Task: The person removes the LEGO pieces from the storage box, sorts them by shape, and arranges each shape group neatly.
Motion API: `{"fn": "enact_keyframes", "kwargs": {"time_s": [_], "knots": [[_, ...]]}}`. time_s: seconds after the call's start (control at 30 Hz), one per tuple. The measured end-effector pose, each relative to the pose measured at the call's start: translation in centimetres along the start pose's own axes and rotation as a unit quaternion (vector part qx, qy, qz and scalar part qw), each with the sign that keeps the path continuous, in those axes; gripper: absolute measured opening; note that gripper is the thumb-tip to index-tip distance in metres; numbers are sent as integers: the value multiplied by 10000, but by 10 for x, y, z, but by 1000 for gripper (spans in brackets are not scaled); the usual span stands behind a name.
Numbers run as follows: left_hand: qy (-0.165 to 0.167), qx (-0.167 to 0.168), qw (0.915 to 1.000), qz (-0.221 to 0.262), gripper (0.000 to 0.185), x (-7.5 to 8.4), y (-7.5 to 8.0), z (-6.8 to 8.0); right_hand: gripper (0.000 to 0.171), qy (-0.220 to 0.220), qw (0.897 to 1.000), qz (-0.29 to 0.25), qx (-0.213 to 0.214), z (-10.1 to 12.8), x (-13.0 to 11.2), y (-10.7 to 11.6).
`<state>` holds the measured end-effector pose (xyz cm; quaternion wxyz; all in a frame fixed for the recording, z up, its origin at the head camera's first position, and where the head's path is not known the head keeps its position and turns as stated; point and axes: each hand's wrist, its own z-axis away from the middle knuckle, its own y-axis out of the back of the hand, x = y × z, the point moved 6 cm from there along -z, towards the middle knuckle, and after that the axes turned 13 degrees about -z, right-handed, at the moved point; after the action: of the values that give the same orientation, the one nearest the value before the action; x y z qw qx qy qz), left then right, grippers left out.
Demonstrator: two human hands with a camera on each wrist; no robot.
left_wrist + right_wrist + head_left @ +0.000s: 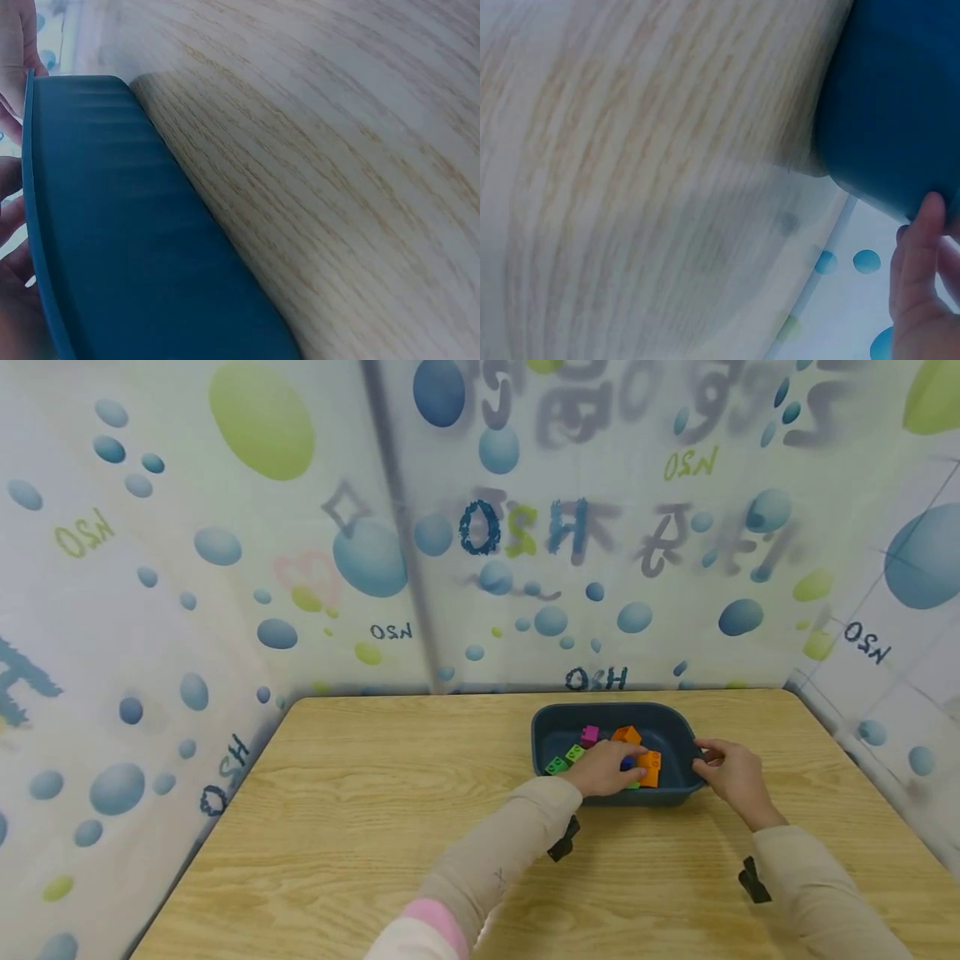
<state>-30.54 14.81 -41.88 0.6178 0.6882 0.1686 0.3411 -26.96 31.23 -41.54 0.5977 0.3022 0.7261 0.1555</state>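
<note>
A dark blue-grey plastic bin [678, 795] stands toward the back of the table, with several toy building bricks inside. My left hand [606, 768] reaches over the bin's near side. Its thumb and fingers are spread among the bricks, around a blue brick [627, 763] and beside an orange brick [651, 760]; a firm grip on either does not show. At the bin's right end, my right hand [735, 777] pinches the rim between thumb and fingers. In the left wrist view the bin wall [135, 225] hides most of the left fingers.
Also in the bin lie a magenta brick [590, 735], green bricks [556, 766] and another orange brick [628, 735]. The wooden table [390, 793] ends at a patterned curtain [315, 527] behind and at the sides. Dark wrist-worn devices [564, 839] hang under both sleeves.
</note>
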Motion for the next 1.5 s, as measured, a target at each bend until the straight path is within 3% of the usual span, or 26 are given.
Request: {"fn": "enact_keyframes", "kwargs": {"time_s": [0.4, 0.67, 1.03, 1.5], "knots": [[65, -61, 9995, 295, 35, -1, -7, -7, 34, 101, 9995, -61, -285, -5, 1, 4], [104, -55, 9987, 489, 33, -2, -5, -12, 38, -93, 9972, -462, -585, -8, 2, 6], [-10, -153, 9991, 383, 29, 0, -10, -17, 41, -309, 9957, -514, -711, -7, 3, 6], [216, -404, 9989, 35, 30, 3, -14, -24, 41, -350, 9960, -412, -709, -7, 5, 4]]}}
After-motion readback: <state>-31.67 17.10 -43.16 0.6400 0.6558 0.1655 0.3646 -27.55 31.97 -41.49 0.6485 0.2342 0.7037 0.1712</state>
